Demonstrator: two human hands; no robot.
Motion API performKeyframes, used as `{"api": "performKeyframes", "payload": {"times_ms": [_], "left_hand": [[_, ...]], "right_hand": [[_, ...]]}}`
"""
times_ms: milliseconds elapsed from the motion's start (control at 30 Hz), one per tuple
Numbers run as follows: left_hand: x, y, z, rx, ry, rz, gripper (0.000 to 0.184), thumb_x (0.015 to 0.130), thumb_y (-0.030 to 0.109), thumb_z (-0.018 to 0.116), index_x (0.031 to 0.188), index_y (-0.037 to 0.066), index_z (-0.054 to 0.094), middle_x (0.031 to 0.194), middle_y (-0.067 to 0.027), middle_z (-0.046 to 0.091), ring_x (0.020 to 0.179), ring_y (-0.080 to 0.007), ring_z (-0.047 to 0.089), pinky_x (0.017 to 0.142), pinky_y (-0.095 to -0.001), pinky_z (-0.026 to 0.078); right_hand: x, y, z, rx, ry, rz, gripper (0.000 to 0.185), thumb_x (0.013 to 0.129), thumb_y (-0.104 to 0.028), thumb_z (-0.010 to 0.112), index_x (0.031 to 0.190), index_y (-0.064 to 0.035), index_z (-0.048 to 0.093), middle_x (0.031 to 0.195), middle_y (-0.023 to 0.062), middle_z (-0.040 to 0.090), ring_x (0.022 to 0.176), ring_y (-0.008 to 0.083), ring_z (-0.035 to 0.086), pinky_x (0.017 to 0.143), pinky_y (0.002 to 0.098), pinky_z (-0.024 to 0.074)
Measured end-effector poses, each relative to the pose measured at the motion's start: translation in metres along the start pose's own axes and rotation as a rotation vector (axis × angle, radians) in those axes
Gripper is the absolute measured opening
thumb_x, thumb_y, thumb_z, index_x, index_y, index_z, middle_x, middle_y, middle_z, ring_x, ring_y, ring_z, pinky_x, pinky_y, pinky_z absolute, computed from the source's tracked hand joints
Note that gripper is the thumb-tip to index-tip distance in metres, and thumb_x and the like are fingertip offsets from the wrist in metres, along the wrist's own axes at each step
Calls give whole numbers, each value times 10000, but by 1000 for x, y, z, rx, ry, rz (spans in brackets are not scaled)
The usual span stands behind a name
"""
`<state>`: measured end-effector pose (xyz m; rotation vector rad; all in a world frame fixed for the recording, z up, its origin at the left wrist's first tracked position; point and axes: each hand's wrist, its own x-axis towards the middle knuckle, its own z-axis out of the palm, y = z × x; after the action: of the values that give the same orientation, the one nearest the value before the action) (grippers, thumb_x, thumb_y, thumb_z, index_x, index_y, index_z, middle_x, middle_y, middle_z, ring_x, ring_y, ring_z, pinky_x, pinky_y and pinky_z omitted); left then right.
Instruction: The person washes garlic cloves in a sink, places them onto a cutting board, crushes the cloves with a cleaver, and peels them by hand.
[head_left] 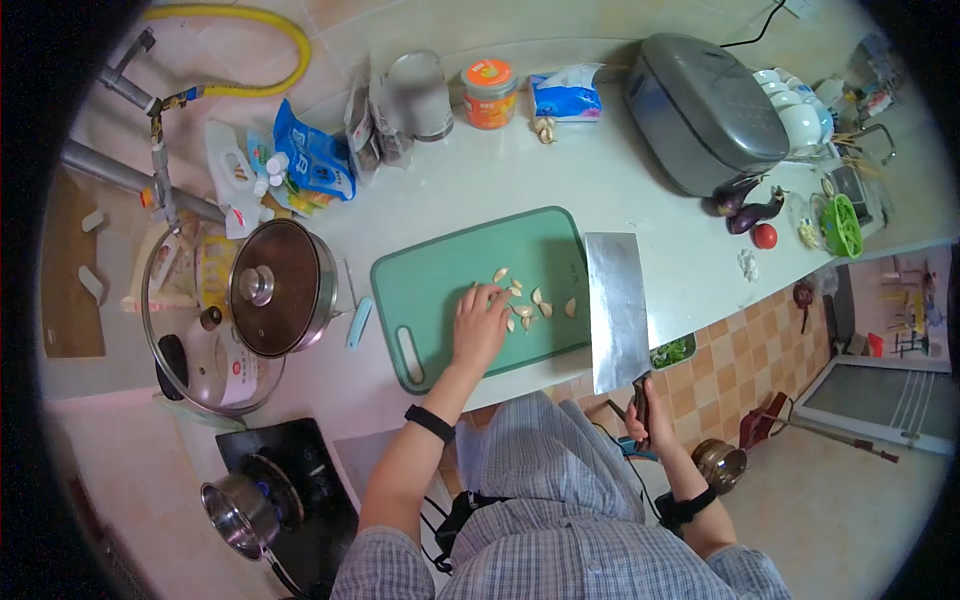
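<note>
Several peeled garlic cloves lie scattered over the right half of a green cutting board. My left hand rests on the board with its fingers drawn together at the cloves' left side, pinching a clove at the fingertips. The fingers partly cover that clove. Held by its dark handle, a broad cleaver is in my right hand. Its blade stands just off the board's right edge, over the counter's front edge, apart from the garlic.
A lidded pan and a light-blue-handled peeler or knife are left of the board. Garlic bulbs, a tissue pack and a grey appliance stand behind. Eggplants and a tomato lie right. A saucepan sits by the stove.
</note>
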<state>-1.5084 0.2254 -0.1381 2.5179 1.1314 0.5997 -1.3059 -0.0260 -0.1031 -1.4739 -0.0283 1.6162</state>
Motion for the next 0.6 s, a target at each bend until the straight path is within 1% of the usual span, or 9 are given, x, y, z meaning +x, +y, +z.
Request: {"api": "performKeyframes", "payload": {"times_ms": [33, 100, 133, 200, 333, 400, 433, 533, 600], "left_hand": [[1, 3, 2, -1, -2, 5, 261, 746, 154, 592, 1001, 100, 581, 1021, -39, 495, 1019, -225, 451, 849, -365, 380], [5, 17, 9, -93, -220, 68, 281, 748, 158, 585, 1020, 87, 568, 1078, -36, 492, 1079, -223, 432, 916, -363, 359], [8, 27, 13, -95, -219, 69, 281, 748, 158, 585, 1020, 87, 568, 1078, -36, 492, 1079, -223, 432, 916, -363, 359], [14, 46, 21, -90, -148, 339, 299, 757, 171, 569, 1038, 70, 553, 1153, -41, 479, 1152, -228, 390, 976, -361, 325], [15, 41, 45, -115, -171, 287, 323, 767, 159, 562, 1072, 55, 536, 1209, -48, 469, 1173, -228, 382, 996, -372, 307], [13, 27, 40, 183, -146, 355, 342, 788, 169, 541, 1110, 56, 519, 1212, -58, 472, 1176, -230, 381, 989, -367, 317], [11, 24, 36, 186, -148, 357, 342, 788, 169, 541, 1110, 56, 519, 1212, -58, 472, 1176, -230, 381, 989, -367, 317], [9, 21, 15, 19, -71, 258, 388, 806, 172, 519, 1171, 47, 475, 1248, -73, 441, 1198, -242, 356, 995, -375, 310], [11, 20, 0, 62, -68, -49, 415, 820, 175, 504, 1206, 37, 440, 1278, -83, 409, 1222, -242, 327, 999, -376, 302]], "right_hand": [[-4, -2, 2, 19, 17, 3, 561, 866, -571, 296, 613, -86, 419, 395, 7, 309, 277, 83, 254, 273, 207, 211], [-6, 2, -2, 27, 4, -13, 561, 868, -569, 295, 612, -86, 418, 392, 8, 309, 274, 85, 257, 271, 206, 216], [-7, 4, -4, 30, -12, -30, 561, 869, -567, 294, 610, -85, 417, 390, 8, 309, 272, 86, 260, 270, 206, 221], [-9, 5, -2, 39, 9, -26, 562, 870, -566, 292, 609, -85, 417, 386, 10, 310, 269, 88, 263, 268, 208, 224], [-10, 9, -3, 56, 33, -49, 565, 868, -569, 290, 605, -85, 416, 382, 13, 319, 266, 93, 275, 267, 210, 229], [-10, 11, -3, 56, 18, -56, 565, 867, -571, 292, 607, -85, 417, 383, 13, 321, 269, 92, 278, 269, 210, 231], [-11, 12, -3, 57, 5, -65, 565, 866, -572, 294, 608, -85, 418, 383, 13, 323, 271, 92, 281, 271, 210, 233], [-12, 15, 0, 30, 24, -49, 566, 863, -574, 300, 604, -86, 421, 380, 10, 319, 275, 91, 285, 276, 211, 238], [-10, 20, -1, 28, 19, -39, 567, 864, -573, 299, 600, -86, 421, 378, 8, 317, 274, 91, 284, 277, 213, 239]]}}
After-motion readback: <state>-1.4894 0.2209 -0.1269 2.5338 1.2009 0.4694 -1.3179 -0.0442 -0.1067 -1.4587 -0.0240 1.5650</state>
